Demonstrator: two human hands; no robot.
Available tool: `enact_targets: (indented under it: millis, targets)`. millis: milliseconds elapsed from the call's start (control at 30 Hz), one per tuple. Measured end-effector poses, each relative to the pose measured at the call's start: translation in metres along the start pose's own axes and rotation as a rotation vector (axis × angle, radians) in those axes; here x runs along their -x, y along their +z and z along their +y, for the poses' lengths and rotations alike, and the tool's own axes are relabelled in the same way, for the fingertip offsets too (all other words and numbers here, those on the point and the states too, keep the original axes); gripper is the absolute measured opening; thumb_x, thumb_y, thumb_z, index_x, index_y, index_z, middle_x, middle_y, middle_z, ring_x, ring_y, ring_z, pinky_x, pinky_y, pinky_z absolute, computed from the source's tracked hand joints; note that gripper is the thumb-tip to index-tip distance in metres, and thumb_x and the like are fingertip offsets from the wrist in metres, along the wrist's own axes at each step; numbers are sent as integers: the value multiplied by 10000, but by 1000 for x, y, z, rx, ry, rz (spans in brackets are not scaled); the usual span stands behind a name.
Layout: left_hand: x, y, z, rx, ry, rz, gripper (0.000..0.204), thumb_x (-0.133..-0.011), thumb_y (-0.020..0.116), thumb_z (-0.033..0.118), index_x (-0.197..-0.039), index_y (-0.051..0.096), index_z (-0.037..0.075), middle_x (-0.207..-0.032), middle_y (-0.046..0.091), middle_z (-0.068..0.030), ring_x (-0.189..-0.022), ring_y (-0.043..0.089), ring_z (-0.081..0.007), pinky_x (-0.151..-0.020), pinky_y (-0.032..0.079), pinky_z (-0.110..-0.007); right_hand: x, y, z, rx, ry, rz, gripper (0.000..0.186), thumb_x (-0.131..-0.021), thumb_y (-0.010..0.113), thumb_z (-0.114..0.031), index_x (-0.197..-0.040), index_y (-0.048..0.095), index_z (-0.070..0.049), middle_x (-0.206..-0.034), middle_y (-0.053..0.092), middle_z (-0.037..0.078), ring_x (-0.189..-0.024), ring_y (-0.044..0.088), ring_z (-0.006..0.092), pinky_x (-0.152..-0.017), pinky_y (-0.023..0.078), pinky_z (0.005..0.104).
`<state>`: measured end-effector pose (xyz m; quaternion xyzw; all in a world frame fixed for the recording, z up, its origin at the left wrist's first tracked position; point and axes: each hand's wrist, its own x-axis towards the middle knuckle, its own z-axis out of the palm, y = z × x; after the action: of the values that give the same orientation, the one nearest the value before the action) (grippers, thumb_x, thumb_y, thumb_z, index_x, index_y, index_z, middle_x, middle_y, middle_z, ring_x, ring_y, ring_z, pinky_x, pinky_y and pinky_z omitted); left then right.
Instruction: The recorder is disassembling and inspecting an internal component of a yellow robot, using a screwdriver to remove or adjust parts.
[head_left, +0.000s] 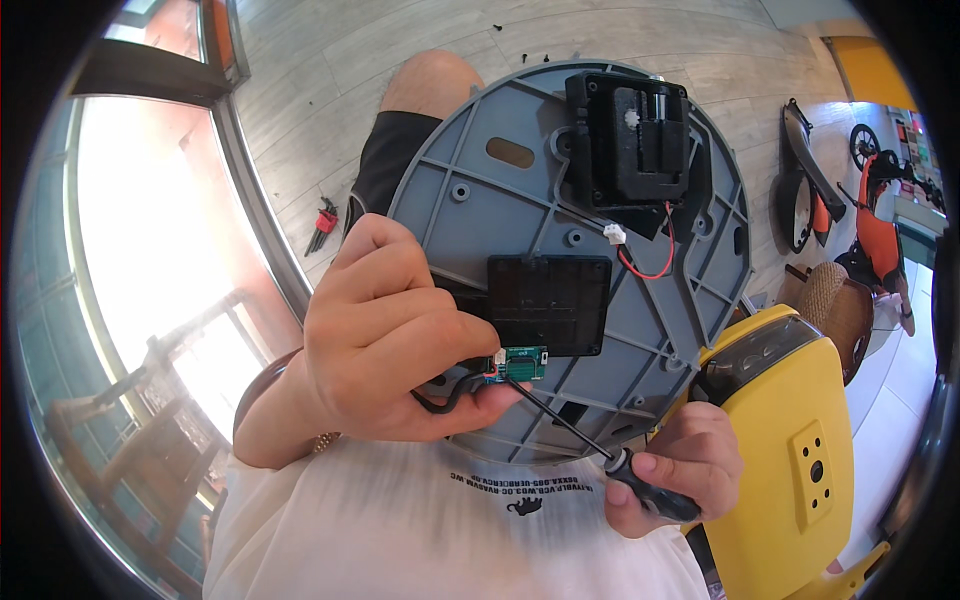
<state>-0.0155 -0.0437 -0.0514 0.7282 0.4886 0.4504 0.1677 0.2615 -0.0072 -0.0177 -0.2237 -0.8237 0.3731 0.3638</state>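
Between the thumb and fingers of my left hand (385, 345) is a small green circuit board (525, 364), with a black cable (436, 406) running from its left end. My right hand (685, 470) grips the dark handle of a screwdriver (562, 423); its tip reaches the board's lower edge. Behind the board, a round grey ribbed plastic base (455, 160) rests across my lap. A flat black rectangular cover (550, 305) lies on the base, just above the board. Farther up sits a black motor housing (630, 140), from which a red and black wire with a white connector (614, 234) hangs loose.
A yellow casing (770, 440) stands close at my right. Hex keys in a red holder (322, 226) lie on the wooden floor at left, and several small screws (525, 58) at the far side. An orange balance bike (880, 225) and a woven stool (828, 300) stand at far right.
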Motion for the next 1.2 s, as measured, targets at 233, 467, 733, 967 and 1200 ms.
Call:
enact_targets:
  millis: [233,467,733,967,1200]
  targets:
    - [1,0,-1,-16,4,-11,278,-577,855,225,-745,671,103,-599,526,32,-590,416,-179,-642,351,-336,0,5,2,-5,-9,32,318,-623,837,-102,-915,728,-37,-558,511,-36,-403,406,106,-414,273,245]
    - [4,3,-4,-7,28,8,320,-598,903,264,-763,683,99,-567,442,40,-573,388,-175,-629,317,-348,1,7,4,4,-25,65,311,-607,822,-91,-898,733,-28,-545,502,-34,-394,401,105,-404,268,246]
    - [1,0,-1,-12,7,-2,288,-558,857,218,-749,677,98,-599,522,30,-591,418,-180,-635,358,-331,3,4,2,-5,-2,29,341,-602,822,-84,-927,733,-34,-562,493,-39,-400,394,105,-412,277,238]
    - [4,3,-5,-20,46,11,300,-626,887,274,-763,682,104,-554,452,44,-562,390,-169,-627,323,-347,5,4,3,-20,5,42,332,-607,822,-86,-923,734,-35,-559,495,-40,-403,397,102,-413,280,237]
    - [3,3,-5,-26,41,18,293,-587,878,224,-774,687,103,-562,452,45,-568,386,-172,-626,320,-346,5,5,3,-28,0,41,314,-607,817,-89,-905,737,-30,-555,489,-42,-402,390,99,-412,274,236]
